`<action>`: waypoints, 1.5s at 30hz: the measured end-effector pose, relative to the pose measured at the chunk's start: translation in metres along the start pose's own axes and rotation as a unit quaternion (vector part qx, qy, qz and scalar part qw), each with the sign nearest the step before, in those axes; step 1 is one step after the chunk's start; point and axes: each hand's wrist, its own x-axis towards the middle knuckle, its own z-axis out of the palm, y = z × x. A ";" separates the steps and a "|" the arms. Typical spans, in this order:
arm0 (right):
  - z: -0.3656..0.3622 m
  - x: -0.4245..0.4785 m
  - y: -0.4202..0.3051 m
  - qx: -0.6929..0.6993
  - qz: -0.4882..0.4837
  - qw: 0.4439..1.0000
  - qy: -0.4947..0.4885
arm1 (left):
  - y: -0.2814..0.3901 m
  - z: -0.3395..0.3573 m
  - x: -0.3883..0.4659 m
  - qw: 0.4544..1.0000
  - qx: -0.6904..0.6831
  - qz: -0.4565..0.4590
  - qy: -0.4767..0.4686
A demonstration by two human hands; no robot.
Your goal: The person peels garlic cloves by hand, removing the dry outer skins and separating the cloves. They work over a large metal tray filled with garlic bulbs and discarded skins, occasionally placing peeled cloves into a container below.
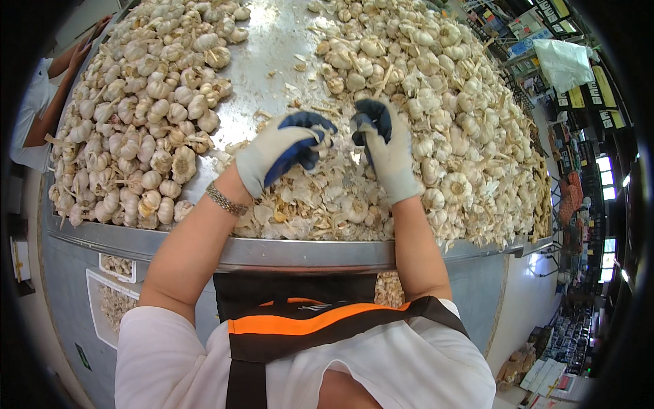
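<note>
Both hands wear white gloves with blue-coated palms and hover over loose papery garlic skins near the table's front edge. My left hand has its fingers curled around what looks like a pale garlic bulb, partly hidden by the fingers. To its right, my right hand is bent with thumb and fingers close together; whether something lies between them is hidden. A large heap of garlic bulbs with stems rises beside my right hand. Another heap of garlic bulbs lies to the left, across a strip of bare metal.
The metal table's raised rim runs below my forearms. White bins with garlic pieces stand on the floor at lower left. Another person's arms rest at the table's left side. Shelves and a white plastic bag are at the right.
</note>
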 end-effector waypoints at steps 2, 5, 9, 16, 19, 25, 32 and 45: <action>-0.025 0.002 0.002 -0.136 0.006 0.989 -0.064 | 0.004 0.002 -0.003 1.000 -0.021 0.014 0.008; -0.042 -0.005 -0.014 -0.292 0.041 0.916 -0.272 | 0.005 -0.007 -0.004 0.998 -0.054 0.028 -0.032; -0.035 -0.022 -0.029 -0.400 -0.021 0.847 -0.350 | 0.007 0.009 -0.005 0.997 -0.015 0.035 0.070; -0.020 -0.060 -0.028 -0.462 -0.006 0.799 -0.386 | 0.011 0.009 -0.010 0.985 0.091 0.075 0.124; -0.029 -0.082 -0.026 -0.446 -0.022 0.816 -0.367 | 0.011 0.010 -0.010 0.978 0.161 0.078 0.111; -0.052 -0.068 -0.019 -0.149 0.053 0.953 -0.258 | 0.000 0.003 -0.005 0.984 0.154 0.064 0.058; -0.029 -0.015 -0.028 0.257 0.119 0.938 -0.200 | -0.003 0.008 -0.005 0.998 -0.054 -0.009 -0.014; 0.008 -0.004 -0.019 0.032 -0.004 0.992 -0.120 | 0.006 0.003 -0.010 0.991 -0.127 -0.038 0.005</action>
